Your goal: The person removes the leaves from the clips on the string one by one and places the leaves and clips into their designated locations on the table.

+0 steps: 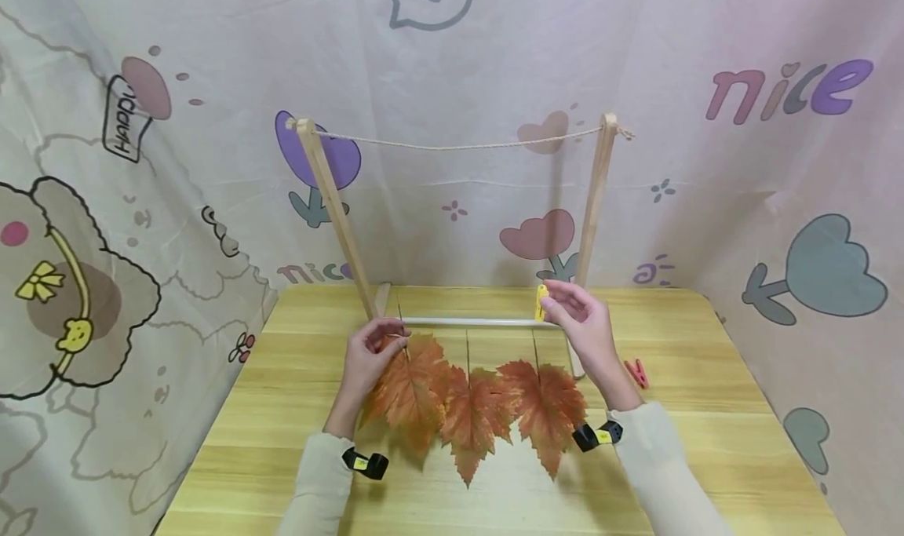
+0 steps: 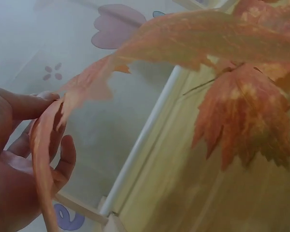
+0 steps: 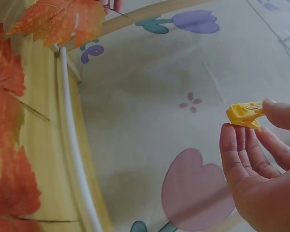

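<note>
My left hand (image 1: 372,353) pinches the leftmost orange-red maple leaf (image 1: 413,391) near its stem, raised off the table in the left wrist view. Between thumb and fingers, my right hand (image 1: 582,320) holds a yellow clothespin (image 3: 245,113). Two more maple leaves lie on the table: a middle leaf (image 1: 469,414) and a right leaf (image 1: 547,402), stems pointing to the back. Above and behind both hands, a thin string (image 1: 452,148) spans the tops of two wooden posts.
The left post (image 1: 339,214) and right post (image 1: 595,206) stand on the wooden table (image 1: 706,442), joined low down by a white rod (image 1: 473,322). A red clothespin (image 1: 636,373) lies right of my right wrist. Behind hangs a printed cloth (image 1: 452,230).
</note>
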{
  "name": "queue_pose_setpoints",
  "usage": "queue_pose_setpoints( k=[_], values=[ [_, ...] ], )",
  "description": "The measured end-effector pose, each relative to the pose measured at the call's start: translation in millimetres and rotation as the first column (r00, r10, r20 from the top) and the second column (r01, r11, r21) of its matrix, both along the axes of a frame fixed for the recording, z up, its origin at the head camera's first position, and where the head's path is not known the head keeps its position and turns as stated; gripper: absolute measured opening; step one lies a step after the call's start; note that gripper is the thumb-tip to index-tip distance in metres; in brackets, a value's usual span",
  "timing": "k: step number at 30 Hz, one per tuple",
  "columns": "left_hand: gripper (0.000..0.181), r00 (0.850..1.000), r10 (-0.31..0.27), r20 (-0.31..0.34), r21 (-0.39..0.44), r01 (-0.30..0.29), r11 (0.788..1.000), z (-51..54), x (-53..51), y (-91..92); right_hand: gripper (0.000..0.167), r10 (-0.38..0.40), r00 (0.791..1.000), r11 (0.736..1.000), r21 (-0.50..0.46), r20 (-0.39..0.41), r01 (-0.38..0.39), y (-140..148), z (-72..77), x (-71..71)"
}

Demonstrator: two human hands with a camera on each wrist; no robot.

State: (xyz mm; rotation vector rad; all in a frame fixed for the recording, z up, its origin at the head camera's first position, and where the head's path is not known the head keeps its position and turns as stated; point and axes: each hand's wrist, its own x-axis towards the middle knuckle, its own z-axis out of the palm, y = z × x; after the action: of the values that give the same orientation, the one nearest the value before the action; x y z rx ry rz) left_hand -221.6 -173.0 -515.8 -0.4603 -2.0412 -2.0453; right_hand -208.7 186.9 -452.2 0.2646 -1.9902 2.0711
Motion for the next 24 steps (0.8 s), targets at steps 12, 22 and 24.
queue_pose_setpoints(
  k=[12,22,24],
  values=[
    [0.022,0.999,0.02,0.034,-0.028,-0.019,0.999,-17.4,-1.7,-6.4,0.041,-0.083,0.989,0.995,-0.041,0.118,0.088,19,-28.8,15.5],
    [0.022,0.998,0.048,0.034,-0.126,-0.043,0.991,-30.2,-6.6,-8.6,0.041,-0.157,0.972,0.986,-0.02,0.176,0.163,38,-51.3,28.7],
    [0.022,0.998,0.055,0.02,-0.153,-0.052,0.987,-34.9,-8.6,-9.0,0.042,-0.166,0.967,0.985,-0.022,0.193,0.174,41,-55.5,31.2]
  ],
)
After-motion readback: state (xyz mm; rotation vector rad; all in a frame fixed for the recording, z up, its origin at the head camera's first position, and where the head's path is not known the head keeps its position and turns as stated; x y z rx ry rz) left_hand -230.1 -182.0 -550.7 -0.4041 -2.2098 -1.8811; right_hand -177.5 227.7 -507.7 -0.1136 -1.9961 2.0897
